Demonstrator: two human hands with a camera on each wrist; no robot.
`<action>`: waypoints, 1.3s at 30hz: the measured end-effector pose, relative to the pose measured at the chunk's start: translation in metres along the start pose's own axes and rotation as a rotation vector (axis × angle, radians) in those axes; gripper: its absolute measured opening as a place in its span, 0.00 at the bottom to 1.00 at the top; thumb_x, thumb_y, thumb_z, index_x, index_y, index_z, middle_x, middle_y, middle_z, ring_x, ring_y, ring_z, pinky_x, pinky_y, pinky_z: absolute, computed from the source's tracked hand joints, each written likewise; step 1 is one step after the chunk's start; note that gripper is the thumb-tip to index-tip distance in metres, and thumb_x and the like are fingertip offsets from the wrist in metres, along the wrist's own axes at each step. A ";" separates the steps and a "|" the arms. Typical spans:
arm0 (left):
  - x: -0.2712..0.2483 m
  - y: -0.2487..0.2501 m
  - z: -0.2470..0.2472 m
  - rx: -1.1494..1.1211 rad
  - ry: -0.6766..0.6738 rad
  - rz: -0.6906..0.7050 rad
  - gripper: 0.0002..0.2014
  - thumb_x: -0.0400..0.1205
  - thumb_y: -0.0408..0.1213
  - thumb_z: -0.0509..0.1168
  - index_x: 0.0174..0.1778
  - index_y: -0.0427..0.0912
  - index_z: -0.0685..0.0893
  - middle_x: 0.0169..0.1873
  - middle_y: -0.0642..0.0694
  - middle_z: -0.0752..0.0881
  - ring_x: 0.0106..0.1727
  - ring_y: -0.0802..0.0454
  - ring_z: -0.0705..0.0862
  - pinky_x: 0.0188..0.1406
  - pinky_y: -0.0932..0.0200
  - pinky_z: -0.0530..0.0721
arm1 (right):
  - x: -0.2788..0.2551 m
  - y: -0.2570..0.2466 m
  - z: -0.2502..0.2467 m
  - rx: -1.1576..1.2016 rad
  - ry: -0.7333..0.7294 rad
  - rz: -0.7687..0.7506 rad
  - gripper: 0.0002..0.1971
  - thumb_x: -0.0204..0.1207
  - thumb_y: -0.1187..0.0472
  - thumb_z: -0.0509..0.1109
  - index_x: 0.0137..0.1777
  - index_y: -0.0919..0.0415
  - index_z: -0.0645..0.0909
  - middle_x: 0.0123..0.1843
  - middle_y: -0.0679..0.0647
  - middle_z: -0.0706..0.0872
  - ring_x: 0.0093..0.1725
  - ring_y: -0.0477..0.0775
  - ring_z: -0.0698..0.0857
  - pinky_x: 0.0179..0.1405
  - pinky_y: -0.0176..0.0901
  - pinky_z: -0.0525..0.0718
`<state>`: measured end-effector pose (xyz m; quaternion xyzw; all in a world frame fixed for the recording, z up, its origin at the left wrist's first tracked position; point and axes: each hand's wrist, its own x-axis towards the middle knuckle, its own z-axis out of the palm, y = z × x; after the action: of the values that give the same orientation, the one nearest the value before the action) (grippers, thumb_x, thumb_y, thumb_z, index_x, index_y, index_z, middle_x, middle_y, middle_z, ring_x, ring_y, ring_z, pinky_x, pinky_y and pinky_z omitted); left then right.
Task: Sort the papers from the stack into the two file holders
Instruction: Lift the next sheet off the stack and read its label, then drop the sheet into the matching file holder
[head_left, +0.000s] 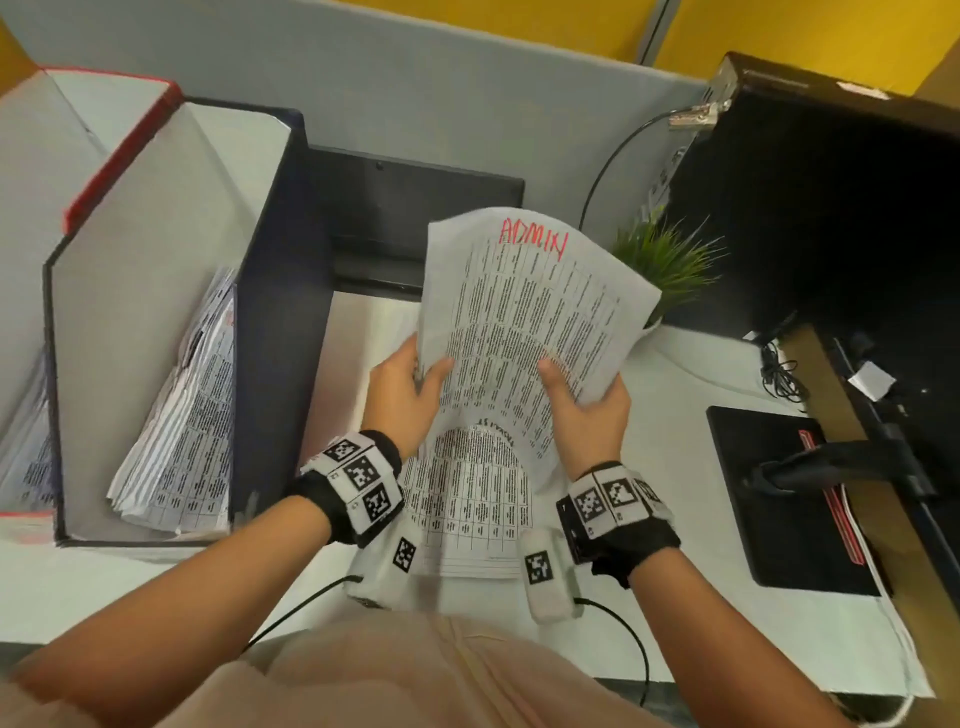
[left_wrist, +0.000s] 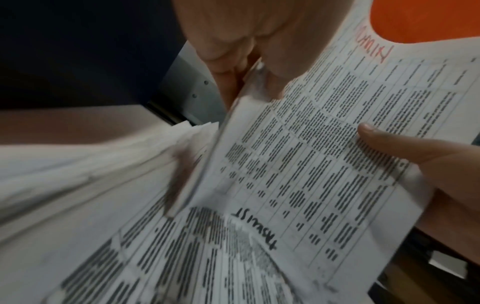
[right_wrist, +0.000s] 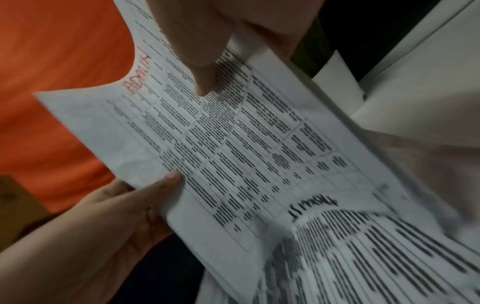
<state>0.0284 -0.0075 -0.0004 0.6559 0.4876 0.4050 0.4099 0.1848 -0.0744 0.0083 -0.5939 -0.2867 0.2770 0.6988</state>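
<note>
Both our hands hold one printed sheet marked "ADMIN" in red (head_left: 524, 312), lifted off the stack of papers (head_left: 470, 506) that lies on the bench (head_left: 670, 395) directly beneath our wrists. Our left hand (head_left: 408, 389) pinches the sheet's left edge: the thumb lies on the printed face, and the left wrist view shows the fingers (left_wrist: 228, 67) curled behind the paper. Our right hand (head_left: 589, 410) grips the lower right corner the same way, thumb pressed flat on top of the text and the other fingers hidden under the sheet. Neither hand is spread; each is closed around the paper, and the sheet bows upward between them, its top edge curling away from us.

Below the raised sheet, the top page of the stack shows a table of print and a black handwritten word that we cannot read for certain.

To the left of our left hand stands a dark file holder (head_left: 280, 291), its tall side wall close beside that hand. Inside it a bundle of printed papers (head_left: 187, 415) leans against the wall. Further left of it stands a second holder with a red edge (head_left: 122, 150), with a few sheets visible low inside it.

Beyond the sheet, ahead of our right hand, sits a small green plant (head_left: 665, 260). To the right of our right hand lies a black pad with red trim (head_left: 779, 499).
</note>
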 end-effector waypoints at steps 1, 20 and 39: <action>0.001 0.000 0.001 0.001 -0.018 -0.058 0.14 0.81 0.39 0.66 0.60 0.38 0.81 0.50 0.51 0.87 0.42 0.71 0.82 0.38 0.80 0.77 | -0.002 0.001 0.002 -0.015 -0.006 0.006 0.15 0.70 0.66 0.76 0.48 0.45 0.82 0.45 0.37 0.88 0.48 0.31 0.87 0.44 0.26 0.84; 0.038 0.090 -0.197 0.138 0.085 -0.262 0.11 0.72 0.51 0.72 0.47 0.52 0.85 0.36 0.61 0.86 0.37 0.68 0.85 0.36 0.69 0.80 | 0.019 -0.013 -0.005 -0.252 -0.329 -0.020 0.13 0.69 0.58 0.76 0.47 0.40 0.80 0.35 0.51 0.84 0.31 0.43 0.84 0.23 0.32 0.81; 0.036 0.001 -0.186 0.807 -0.029 -0.474 0.17 0.75 0.30 0.71 0.58 0.29 0.81 0.52 0.30 0.85 0.54 0.34 0.84 0.52 0.48 0.83 | 0.000 0.082 -0.046 -1.067 -0.255 0.166 0.37 0.61 0.57 0.82 0.70 0.58 0.72 0.61 0.66 0.76 0.63 0.66 0.76 0.66 0.56 0.74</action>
<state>-0.1375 0.0541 0.0680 0.6391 0.7367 0.0689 0.2100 0.2145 -0.0940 -0.0789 -0.8479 -0.4218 0.2173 0.2366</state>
